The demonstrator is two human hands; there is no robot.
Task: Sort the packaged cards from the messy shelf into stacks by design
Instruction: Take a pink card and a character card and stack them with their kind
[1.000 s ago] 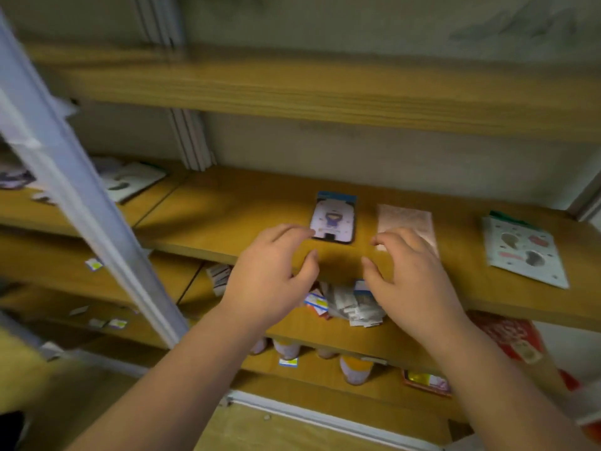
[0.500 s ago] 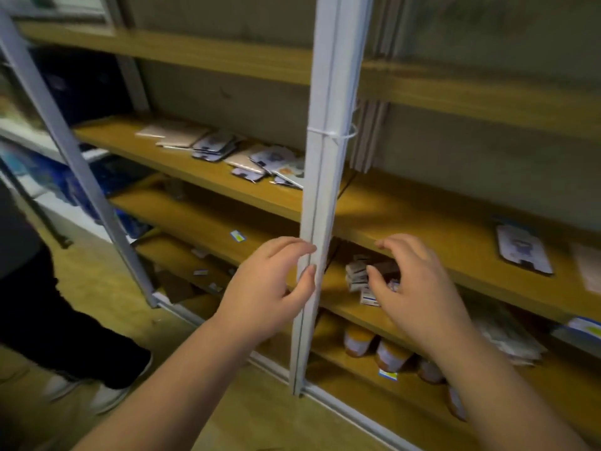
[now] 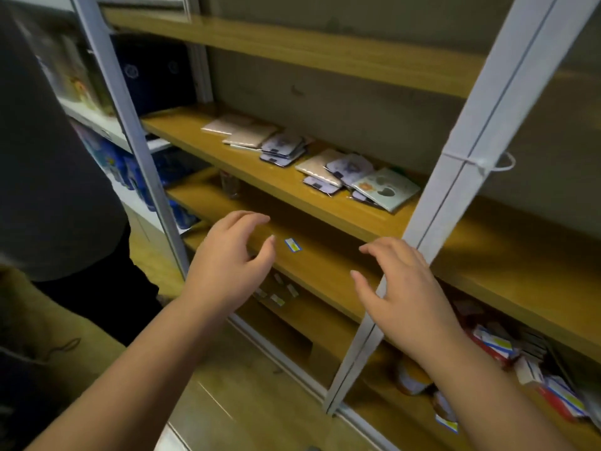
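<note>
Roughly nine packaged cards (image 3: pixel 312 161) lie jumbled on the middle wooden shelf (image 3: pixel 260 190), between two grey uprights (image 3: pixel 455 196), set back from its front edge. Both hands, the left hand (image 3: pixel 227 262) and the right hand (image 3: pixel 403 294), hover below it, fingers loosely spread, holding nothing, well apart.

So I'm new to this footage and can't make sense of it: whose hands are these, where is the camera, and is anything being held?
The camera sits on a person's head, looking forward and down, so the two bare arms are their own. The left hand and right hand hover open before a wooden shelf, holding nothing. On that shelf lie messy packaged cards: beige, purple and one pale green. A white metal post crosses in front. Someone in dark clothes stands at the left.
</note>
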